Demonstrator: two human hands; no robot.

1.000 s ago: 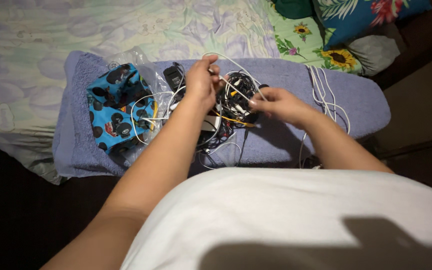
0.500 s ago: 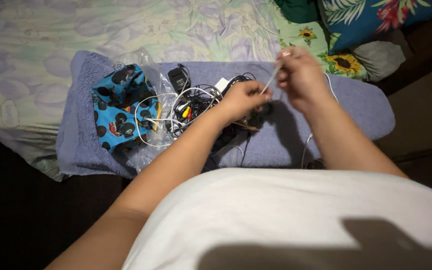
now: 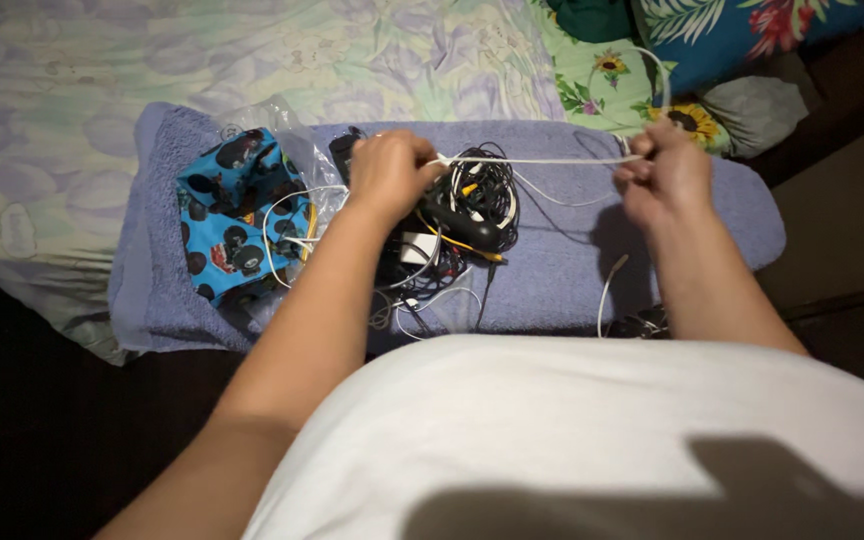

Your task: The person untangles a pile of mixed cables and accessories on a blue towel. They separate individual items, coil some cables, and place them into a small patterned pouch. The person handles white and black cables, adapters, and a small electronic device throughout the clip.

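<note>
- Cable [image 3: 537, 160], white: I see it stretched taut between left hand [image 3: 389, 172] and right hand [image 3: 662, 180], both pinching it.
- Tangle [image 3: 462, 210] of cables looks mostly unsorted.

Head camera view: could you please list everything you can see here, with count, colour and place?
white cable: one, white, pulled taut between both hands above the towel
cable tangle: one pile, mostly black and white with yellow bits, middle of the towel
towel: one, lavender, spread on the bed
pouch: one, blue with black shapes, left end of the towel
plastic bag: one, clear, around the pouch
bedsheet: one, pale floral, under the towel
pillows: several, blue floral, sunflower green, grey, top right
shirt: one, white, foreground
left hand: closed on the cable
right hand: closed on the cable
</note>
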